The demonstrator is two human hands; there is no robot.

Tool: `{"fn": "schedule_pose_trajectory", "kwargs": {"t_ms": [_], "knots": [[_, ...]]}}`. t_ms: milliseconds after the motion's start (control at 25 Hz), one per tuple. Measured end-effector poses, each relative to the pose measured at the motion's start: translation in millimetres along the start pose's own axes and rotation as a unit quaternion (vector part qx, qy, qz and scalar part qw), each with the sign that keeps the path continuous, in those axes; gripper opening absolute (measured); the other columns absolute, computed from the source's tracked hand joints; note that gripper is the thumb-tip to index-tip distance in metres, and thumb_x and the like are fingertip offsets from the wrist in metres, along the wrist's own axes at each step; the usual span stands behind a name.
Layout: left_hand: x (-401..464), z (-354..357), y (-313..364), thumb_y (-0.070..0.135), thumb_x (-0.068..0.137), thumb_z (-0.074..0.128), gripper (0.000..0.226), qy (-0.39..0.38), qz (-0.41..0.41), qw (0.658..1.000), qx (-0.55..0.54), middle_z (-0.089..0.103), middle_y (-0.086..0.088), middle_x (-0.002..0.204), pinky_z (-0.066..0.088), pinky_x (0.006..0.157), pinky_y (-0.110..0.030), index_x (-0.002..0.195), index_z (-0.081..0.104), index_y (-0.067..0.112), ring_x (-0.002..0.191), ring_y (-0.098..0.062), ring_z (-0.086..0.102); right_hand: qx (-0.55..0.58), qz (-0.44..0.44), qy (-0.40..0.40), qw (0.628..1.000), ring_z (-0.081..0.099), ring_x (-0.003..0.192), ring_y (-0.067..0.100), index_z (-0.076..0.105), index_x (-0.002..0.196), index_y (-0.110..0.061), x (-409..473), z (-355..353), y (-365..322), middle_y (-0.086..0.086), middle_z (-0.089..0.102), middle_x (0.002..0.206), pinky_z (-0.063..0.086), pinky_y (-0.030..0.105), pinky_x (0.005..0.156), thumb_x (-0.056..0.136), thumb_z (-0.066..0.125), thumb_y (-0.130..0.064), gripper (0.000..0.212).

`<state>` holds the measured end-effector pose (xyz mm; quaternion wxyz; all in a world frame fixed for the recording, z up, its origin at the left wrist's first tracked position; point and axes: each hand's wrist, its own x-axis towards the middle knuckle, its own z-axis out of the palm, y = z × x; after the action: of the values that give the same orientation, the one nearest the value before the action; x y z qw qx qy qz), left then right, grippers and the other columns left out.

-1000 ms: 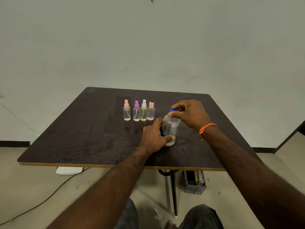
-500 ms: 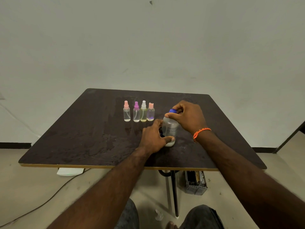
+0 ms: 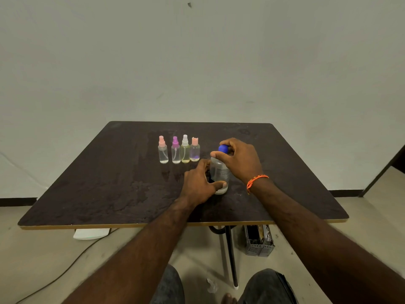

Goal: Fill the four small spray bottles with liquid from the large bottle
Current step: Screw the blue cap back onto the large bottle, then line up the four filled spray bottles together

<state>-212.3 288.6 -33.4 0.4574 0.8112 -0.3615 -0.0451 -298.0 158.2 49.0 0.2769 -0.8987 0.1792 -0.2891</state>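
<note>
Head view, looking down on a dark table [image 3: 109, 189] against a pale wall. Just right of frame centre: large bottle [image 3: 219, 172], clear, upright on the tabletop, blue cap [image 3: 223, 148] on its neck. Left of it and slightly higher in frame: four small spray bottles in a tight row, all with their spray heads on — pink-topped bottle [image 3: 163, 150], purple-topped bottle [image 3: 175, 150], white-topped bottle [image 3: 185, 149], peach-topped bottle [image 3: 194, 149]. Some liquid visible low in each; how full, hard to tell.

Risks from here, as a judgement. Cap probably being worked on the thread, so a sudden release could jerk the bottle sideways into the peach-topped one, sitting just beside; one knock likely to topple the whole close-packed row. Squeezing the soft clear body while the cap comes free could push liquid out over the neck onto an already patchy, possibly damp tabletop. Narrow necks on the small bottles, too: pouring without care likely to spill.

Left hand [image 3: 200, 183] reaching in from lower centre, wrist low near the table, fingers and thumb curled around the lower body of the large bottle, thumb pressed near its base. Right hand [image 3: 240, 160] arched over the top from the right, wrist raised, orange wristband [image 3: 255, 181] showing, fingertips pinching the blue cap.
</note>
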Motion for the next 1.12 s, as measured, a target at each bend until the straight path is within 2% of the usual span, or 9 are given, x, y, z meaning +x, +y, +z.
{"fn": "schedule_pose_trajectory", "kwargs": {"t_ms": [120,240,480,760,880,920,1000,1080,1120], "knots": [[0.5,-2.3,-2.1,0.049,0.069,0.092,0.075,-0.004,0.007,1.000,-0.009,0.070,0.015,0.118,0.056,0.101,-0.041,0.131,0.055,0.029,0.107,-0.007,0.067,0.083,0.076,-0.059,0.992,0.060,0.115,0.015,0.051,0.139,-0.020,-19.5,5.6,13.0,-0.002,0.061,0.131,0.051,0.031,0.097,0.081,0.075,-0.056,0.072],[1.8,0.1,-2.6,0.046,0.069,0.092,0.070,0.001,0.011,0.999,-0.039,0.074,0.015,0.115,0.061,0.095,-0.036,0.129,0.062,0.027,0.102,-0.001,0.070,0.160,0.109,-0.099,0.976,0.062,0.117,0.012,0.050,0.138,-0.024,-41.1,6.9,34.0,-0.007,0.063,0.129,0.051,0.028,0.095,0.083,0.078,-0.042,0.065],[14.8,32.5,29.3,0.037,0.073,0.093,0.069,-0.004,0.038,0.996,-0.083,0.074,0.010,0.120,0.060,0.093,-0.029,0.134,0.063,0.025,0.104,0.000,0.070,0.138,0.084,-0.046,0.986,0.064,0.111,0.008,0.054,0.137,-0.029,-35.2,-21.5,62.2,-0.009,0.067,0.125,0.053,0.032,0.098,0.083,0.079,-0.031,0.060],[36.6,72.4,52.7,0.034,0.078,0.091,0.074,-0.062,0.062,0.995,-0.052,0.072,0.004,0.130,0.059,0.099,-0.037,0.143,0.059,0.020,0.111,-0.009,0.069,0.130,0.132,-0.030,0.982,0.062,0.114,0.012,0.049,0.140,-0.025,-38.6,-47.8,102.4,-0.004,0.064,0.130,0.052,0.038,0.102,0.086,0.076,-0.031,0.061],[36.0,75.7,48.1,0.041,0.076,0.091,0.079,-0.083,0.056,0.994,-0.030,0.069,0.004,0.134,0.057,0.103,-0.041,0.145,0.057,0.022,0.116,-0.010,0.067,0.139,0.133,-0.039,0.981,0.059,0.120,0.013,0.044,0.145,-0.025,-41.7,-45.2,109.0,-0.007,0.059,0.135,0.050,0.037,0.104,0.086,0.076,-0.036,0.069],[34.4,72.1,46.2,0.045,0.075,0.091,0.082,-0.089,0.051,0.995,-0.009,0.068,0.004,0.136,0.055,0.105,-0.043,0.146,0.055,0.023,0.118,-0.011,0.066,0.128,0.140,-0.022,0.982,0.059,0.119,0.012,0.042,0.145,-0.025,-43.0,-45.7,106.7,-0.010,0.057,0.134,0.050,0.034,0.101,0.083,0.077,-0.044,0.074],[31.5,60.0,36.8,0.053,0.073,0.089,0.089,-0.084,0.034,0.996,0.027,0.066,0.002,0.140,0.052,0.109,-0.044,0.148,0.052,0.022,0.123,-0.014,0.064,0.066,0.133,0.086,0.985,0.059,0.104,0.009,0.048,0.131,-0.024,-48.0,-47.7,97.2,-0.012,0.055,0.122,0.051,0.025,0.085,0.076,0.078,-0.059,0.072],[27.1,41.1,21.8,0.057,0.073,0.088,0.089,-0.062,0.017,0.997,0.040,0.066,0.002,0.140,0.052,0.108,-0.043,0.147,0.054,0.022,0.121,-0.012,0.066,0.003,0.027,0.175,0.984,0.054,0.084,0.009,0.051,0.106,-0.023,-57.2,-45.1,82.2,-0.008,0.053,0.102,0.046,0.021,0.070,0.077,0.078,-0.057,0.052],[24.5,30.0,12.7,0.059,0.073,0.087,0.087,-0.049,0.012,0.998,0.046,0.068,0.002,0.138,0.053,0.107,-0.043,0.146,0.056,0.022,0.117,-0.011,0.067,-0.014,-0.033,0.175,0.984,0.052,0.078,0.010,0.050,0.099,-0.023,-62.5,-39.6,72.4,-0.007,0.051,0.095,0.045,0.023,0.066,0.081,0.078,-0.051,0.043]]}}
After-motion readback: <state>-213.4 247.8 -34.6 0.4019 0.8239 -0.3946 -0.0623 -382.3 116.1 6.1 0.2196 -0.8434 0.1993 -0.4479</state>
